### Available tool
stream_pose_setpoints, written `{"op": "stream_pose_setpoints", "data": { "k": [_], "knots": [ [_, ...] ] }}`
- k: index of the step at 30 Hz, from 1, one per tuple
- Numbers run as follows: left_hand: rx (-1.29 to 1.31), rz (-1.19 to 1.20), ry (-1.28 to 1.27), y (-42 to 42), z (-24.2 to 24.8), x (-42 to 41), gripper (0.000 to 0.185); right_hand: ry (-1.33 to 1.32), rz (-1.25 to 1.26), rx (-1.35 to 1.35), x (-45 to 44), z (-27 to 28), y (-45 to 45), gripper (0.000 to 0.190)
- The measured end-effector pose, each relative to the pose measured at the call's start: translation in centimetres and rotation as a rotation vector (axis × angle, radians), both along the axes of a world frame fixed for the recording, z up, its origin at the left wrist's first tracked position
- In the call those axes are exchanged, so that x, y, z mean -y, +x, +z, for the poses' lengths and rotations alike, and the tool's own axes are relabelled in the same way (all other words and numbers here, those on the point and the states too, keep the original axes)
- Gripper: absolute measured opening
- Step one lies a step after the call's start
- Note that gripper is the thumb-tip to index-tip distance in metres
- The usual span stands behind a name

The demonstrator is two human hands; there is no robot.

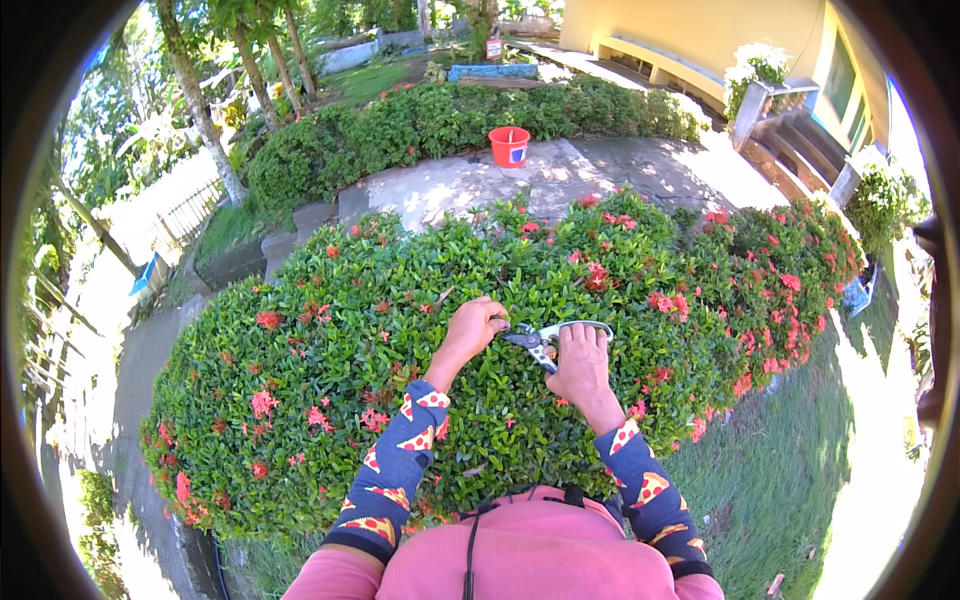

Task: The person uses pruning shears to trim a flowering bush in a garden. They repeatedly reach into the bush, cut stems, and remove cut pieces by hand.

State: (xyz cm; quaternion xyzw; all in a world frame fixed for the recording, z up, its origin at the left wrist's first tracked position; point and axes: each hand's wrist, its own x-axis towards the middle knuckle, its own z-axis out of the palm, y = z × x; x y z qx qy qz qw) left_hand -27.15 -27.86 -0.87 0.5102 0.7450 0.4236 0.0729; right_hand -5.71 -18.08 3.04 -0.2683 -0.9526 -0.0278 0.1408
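A broad green hedge (315, 262) dotted with red flower clusters spreads out before me. My right hand (581, 366) is wrapped around the handles of a pair of pruning shears (541, 343), whose blades point left. The handles stand apart. Just left of the blade tips is my left hand (474, 330), with thumb and fingertips pinched together above the leaves. Something small and dark shows at those fingertips, too small to name; whether a stem is between them I cannot tell.
A red bucket (509, 147) stands on the concrete path (465, 184) beyond the hedge. Behind it runs a second hedge (360, 142). Steps (795, 146) lead to a yellow building (675, 30) at upper right. Grass (772, 457) lies to my right, a paved walkway (142, 420) to the left.
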Motion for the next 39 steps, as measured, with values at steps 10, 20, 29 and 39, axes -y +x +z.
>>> {"op": "stream_pose_setpoints", "data": {
  "k": [10, 20, 29, 39],
  "knots": [
    [-0.138, -0.027, -0.031, -0.6, -0.1, -1.2, 0.016, 0.106, 0.189, -0.034, -1.8, -1.3, -3.6, 0.047],
    [-0.038, -0.054, -0.012, -1.5, -0.2, -2.2, 0.015, -0.048, 0.249, 0.056, -3.0, -1.4, -3.2, 0.040],
    [1.426, -0.126, 0.317, -3.4, 1.3, 0.5, 0.012, -0.131, 0.180, -0.144, -4.7, 0.5, 3.7, 0.055],
    [0.232, -0.005, -0.132, 0.6, 1.7, -1.0, 0.028, -0.080, 0.126, -0.036, -5.4, -0.2, 1.8, 0.062]
  ]
}}
